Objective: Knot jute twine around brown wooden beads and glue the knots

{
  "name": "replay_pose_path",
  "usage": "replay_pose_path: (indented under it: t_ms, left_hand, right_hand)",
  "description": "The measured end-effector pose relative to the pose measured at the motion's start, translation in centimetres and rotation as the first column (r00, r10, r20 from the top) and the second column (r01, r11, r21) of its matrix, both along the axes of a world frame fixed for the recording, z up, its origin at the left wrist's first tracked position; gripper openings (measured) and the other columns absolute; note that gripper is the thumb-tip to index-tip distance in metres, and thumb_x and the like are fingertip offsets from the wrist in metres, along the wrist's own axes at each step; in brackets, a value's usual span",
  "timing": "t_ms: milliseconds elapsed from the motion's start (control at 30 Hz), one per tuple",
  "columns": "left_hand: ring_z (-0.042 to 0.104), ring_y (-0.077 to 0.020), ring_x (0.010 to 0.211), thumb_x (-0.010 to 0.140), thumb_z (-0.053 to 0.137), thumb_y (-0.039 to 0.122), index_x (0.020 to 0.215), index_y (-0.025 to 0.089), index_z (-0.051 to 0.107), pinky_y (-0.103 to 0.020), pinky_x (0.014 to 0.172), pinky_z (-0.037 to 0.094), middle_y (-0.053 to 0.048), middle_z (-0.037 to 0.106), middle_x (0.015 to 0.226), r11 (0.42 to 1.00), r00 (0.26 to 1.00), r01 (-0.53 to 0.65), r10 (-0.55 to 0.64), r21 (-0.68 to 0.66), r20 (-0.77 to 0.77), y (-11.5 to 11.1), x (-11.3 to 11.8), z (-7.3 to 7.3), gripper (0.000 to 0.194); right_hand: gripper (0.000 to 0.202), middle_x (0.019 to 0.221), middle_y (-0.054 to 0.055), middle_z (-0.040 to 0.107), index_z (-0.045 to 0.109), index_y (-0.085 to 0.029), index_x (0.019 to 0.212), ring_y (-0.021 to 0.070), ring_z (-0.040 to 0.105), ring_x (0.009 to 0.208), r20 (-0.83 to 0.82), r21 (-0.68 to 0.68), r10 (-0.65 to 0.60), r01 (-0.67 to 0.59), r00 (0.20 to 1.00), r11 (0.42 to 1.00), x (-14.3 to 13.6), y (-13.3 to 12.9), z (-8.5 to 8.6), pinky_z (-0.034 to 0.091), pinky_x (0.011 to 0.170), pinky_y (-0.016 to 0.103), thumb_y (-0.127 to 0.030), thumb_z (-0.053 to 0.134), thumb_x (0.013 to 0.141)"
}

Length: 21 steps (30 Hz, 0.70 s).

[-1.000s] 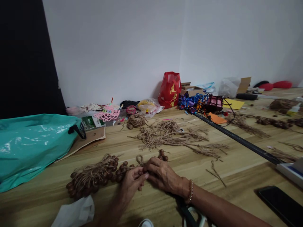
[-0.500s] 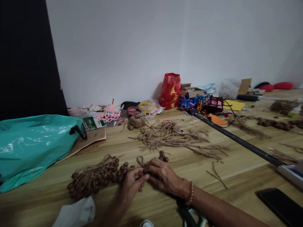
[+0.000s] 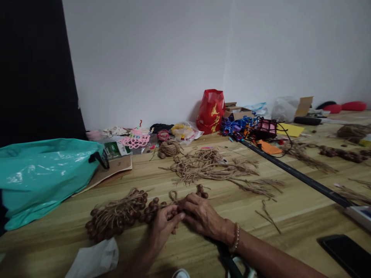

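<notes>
My left hand (image 3: 164, 227) and my right hand (image 3: 204, 217) meet over the table, fingers closed in a pinch on a cord of brown twine with round brown beads. Between the fingertips the exact knot or bead is hidden. A twine loop (image 3: 173, 196) stands up just behind the fingers. To the left the beaded twine (image 3: 152, 208) runs into a thick bunch of beads and loose twine ends (image 3: 116, 216). A few more brown beads (image 3: 202, 192) show beyond my right knuckles. Under my right wrist lie scissors (image 3: 232, 264), partly covered by the arm.
Loose twine strands (image 3: 208, 168) and a twine ball (image 3: 169, 148) lie beyond my hands. A teal bag (image 3: 49, 177) is at left, a white tissue (image 3: 94, 258) in front. At right are a dark phone (image 3: 344, 253) and a long black strip (image 3: 295, 173). A red bag (image 3: 211, 112) stands against the wall.
The view has shifted slightly, so everything sits a little further right. Both hands keep nearly the same pinch on the beaded twine.
</notes>
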<state>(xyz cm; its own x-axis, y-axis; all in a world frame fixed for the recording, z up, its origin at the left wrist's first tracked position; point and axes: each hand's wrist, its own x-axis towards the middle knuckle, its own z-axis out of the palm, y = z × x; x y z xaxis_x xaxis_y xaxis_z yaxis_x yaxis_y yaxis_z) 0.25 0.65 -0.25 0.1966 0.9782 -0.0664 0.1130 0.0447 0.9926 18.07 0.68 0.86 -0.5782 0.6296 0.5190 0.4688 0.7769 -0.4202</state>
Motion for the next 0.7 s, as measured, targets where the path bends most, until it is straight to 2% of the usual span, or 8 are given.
replay_pose_path:
  t_ms: [200, 333, 700]
  left_hand:
    - [0.041, -0.0072, 0.038, 0.058, 0.078, 0.049, 0.07, 0.015, 0.065, -0.018, 0.035, 0.036, 0.007, 0.048, 0.047, 1.0, 1.0, -0.009, 0.009, 0.011, -0.004, -0.24, 0.19, 0.68, 0.038]
    - [0.041, -0.0071, 0.038, 0.056, 0.079, 0.048, 0.073, 0.015, 0.065, -0.018, 0.035, 0.036, 0.007, 0.049, 0.048, 0.999, 0.999, -0.033, 0.033, -0.009, -0.009, -0.11, 0.24, 0.49, 0.04]
    - [0.042, -0.0073, 0.04, 0.058, 0.077, 0.048, 0.074, 0.015, 0.065, -0.017, 0.035, 0.036, 0.007, 0.049, 0.049, 1.0, 1.0, -0.002, 0.002, 0.011, -0.002, -0.2, 0.21, 0.3, 0.038]
  right_hand:
    - [0.015, 0.097, 0.007, 0.059, 0.06, -0.019, 0.105, 0.0195, 0.055, 0.088, 0.004, -0.008, 0.0, 0.0, 1.0, 1.0, 0.02, -0.01, 0.02, 0.045, 0.079, 0.031, -0.021, 0.052, 0.093]
    - [0.014, 0.096, 0.007, 0.06, 0.061, -0.019, 0.104, 0.0197, 0.056, 0.088, 0.014, -0.007, 0.003, -0.003, 1.0, 1.0, 0.03, -0.01, 0.05, 0.045, 0.079, 0.031, -0.02, 0.052, 0.093]
    - [0.012, 0.095, 0.008, 0.059, 0.06, -0.018, 0.102, 0.0198, 0.055, 0.087, 0.024, 0.002, 0.006, -0.006, 1.0, 1.0, -0.02, 0.01, 0.09, 0.045, 0.079, 0.031, -0.019, 0.051, 0.093]
